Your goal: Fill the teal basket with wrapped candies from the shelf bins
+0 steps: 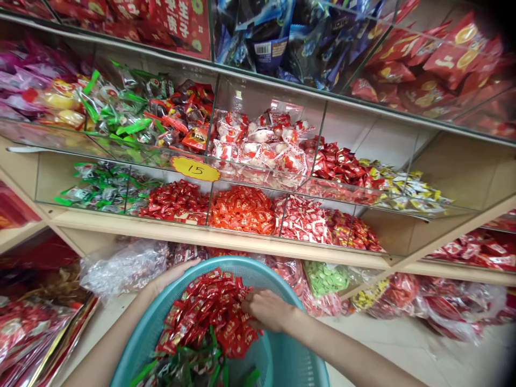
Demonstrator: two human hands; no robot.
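A teal plastic basket (300,352) is in front of me, low in the view. My left hand (177,275) grips its far left rim, with the fingers partly out of sight at the edge. Inside lies a heap of small red-wrapped candies (209,309). Below them in the basket are clear packets with green ends (193,360). Over the right side of the red heap, my right hand (266,310) has its fingers curled closed among the candies; its fingertips are hidden.
A wooden shelf (226,239) with clear dividers crosses just beyond the basket, holding sorted wrapped sweets. A yellow tag (195,169) reads 15. Clear bags of sweets (326,277) lie under the shelf on the pale floor (387,344). More red packages (32,328) stand at left.
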